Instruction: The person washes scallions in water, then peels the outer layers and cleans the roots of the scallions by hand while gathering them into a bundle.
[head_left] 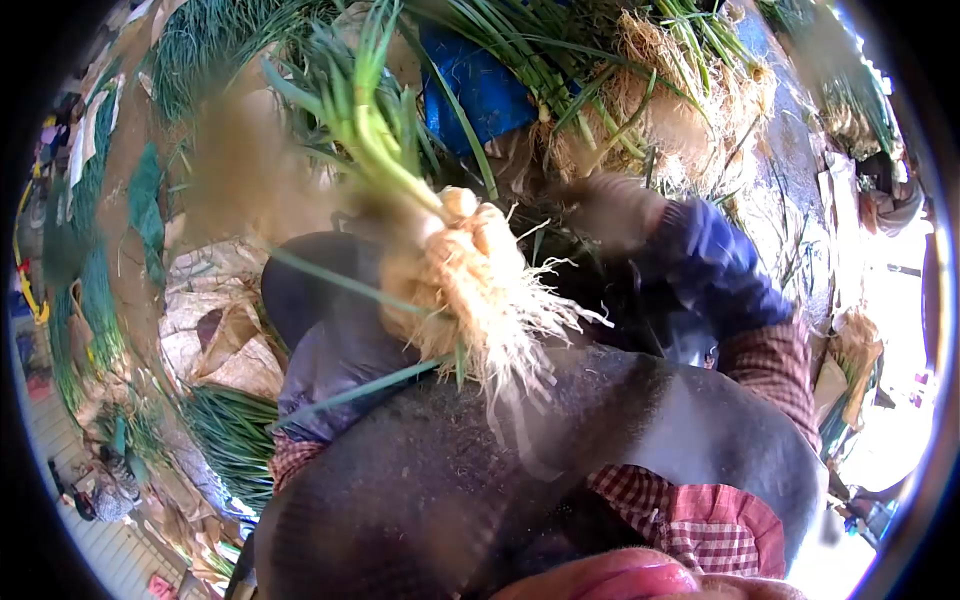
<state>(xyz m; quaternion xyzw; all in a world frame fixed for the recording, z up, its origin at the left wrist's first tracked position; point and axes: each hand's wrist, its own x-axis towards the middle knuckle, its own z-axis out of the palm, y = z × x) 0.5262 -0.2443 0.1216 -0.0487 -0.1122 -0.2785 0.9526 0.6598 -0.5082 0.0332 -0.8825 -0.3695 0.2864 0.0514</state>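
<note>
A bunch of spring onions (pixel 480 260) with pale bulbs, shaggy white roots and long green leaves is held up over my knees. My left hand (pixel 402 290), blurred and partly hidden behind the roots, is closed on this bunch. To the right, beyond the bunch, my right hand (pixel 618 208) reaches toward the piled onions (pixel 690 110); motion smears its fingers, and whether they hold anything is unclear.
More green onions (pixel 215 50) lie at the top left and along the left side. Blue plastic (pixel 475 85) shows between the leaves at the top. A crumpled pale sack (pixel 225 330) sits left of my knee. At the lower left is another person (pixel 110 488).
</note>
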